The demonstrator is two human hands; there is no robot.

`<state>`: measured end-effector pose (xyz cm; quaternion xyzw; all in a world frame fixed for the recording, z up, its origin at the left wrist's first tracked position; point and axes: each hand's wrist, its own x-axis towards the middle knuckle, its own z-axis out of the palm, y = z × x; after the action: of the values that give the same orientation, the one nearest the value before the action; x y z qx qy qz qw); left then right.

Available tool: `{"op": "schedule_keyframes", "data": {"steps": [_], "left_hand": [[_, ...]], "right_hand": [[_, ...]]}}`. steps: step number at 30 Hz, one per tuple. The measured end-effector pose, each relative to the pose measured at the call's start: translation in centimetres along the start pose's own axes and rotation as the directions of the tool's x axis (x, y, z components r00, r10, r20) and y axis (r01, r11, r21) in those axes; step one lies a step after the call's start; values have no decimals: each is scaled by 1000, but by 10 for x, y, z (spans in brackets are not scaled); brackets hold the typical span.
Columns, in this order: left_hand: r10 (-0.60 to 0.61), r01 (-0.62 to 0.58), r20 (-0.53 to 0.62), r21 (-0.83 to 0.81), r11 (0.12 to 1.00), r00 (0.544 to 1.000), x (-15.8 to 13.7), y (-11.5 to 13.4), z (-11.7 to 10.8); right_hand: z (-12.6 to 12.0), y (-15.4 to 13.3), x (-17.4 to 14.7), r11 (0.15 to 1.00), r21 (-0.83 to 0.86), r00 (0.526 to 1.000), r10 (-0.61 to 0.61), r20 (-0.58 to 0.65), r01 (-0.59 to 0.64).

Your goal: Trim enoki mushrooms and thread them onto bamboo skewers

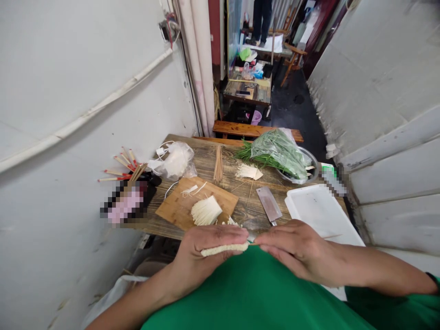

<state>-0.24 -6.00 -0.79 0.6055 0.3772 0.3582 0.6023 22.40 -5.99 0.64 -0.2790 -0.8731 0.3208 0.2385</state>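
My left hand (215,243) is closed around a flat bunch of enoki mushrooms (225,249), its row of caps facing me. From the other side, my right hand (292,250) pinches a thin wooden skewer (253,244) whose near end meets the bunch; how deep it goes in is hidden. Just beyond my hands, a larger clump of enoki (206,211) rests on the wooden cutting board (178,208) with loose strands about it. A cleaver (269,204) lies on the table to the right of the board.
Bare skewers (218,165) lie in a bundle mid-table, near another enoki piece (249,171). Bagged green vegetables (280,153) fill a metal bowl at the back right. A white tray (292,201) stands right, a plastic bag (177,160) left. A person's legs (262,20) show far behind.
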Motion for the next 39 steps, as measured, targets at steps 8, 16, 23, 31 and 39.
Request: {"op": "schedule_keyframes", "data": {"steps": [8, 16, 23, 31, 39], "left_hand": [[-2, 3, 6, -40, 999, 1000, -1, -2, 3], [4, -4, -3, -18, 1000, 1000, -1, 0, 5], [7, -7, -21, 15, 1000, 1000, 1, 1, 7], [261, -243, -44, 238, 940, 964, -1, 0, -2], [278, -283, 53, 179, 942, 959, -3, -1, 2]], "right_hand": [[-2, 0, 0, 1000, 10, 999, 29, 39, -30], [1, -2, 3, 999, 24, 999, 39, 25, -40], [3, -1, 4, 998, 35, 999, 45, 7, -45], [-2, 4, -1, 999, 24, 999, 41, -26, -40], [-5, 0, -1, 1000, 15, 1000, 24, 20, -24]]}}
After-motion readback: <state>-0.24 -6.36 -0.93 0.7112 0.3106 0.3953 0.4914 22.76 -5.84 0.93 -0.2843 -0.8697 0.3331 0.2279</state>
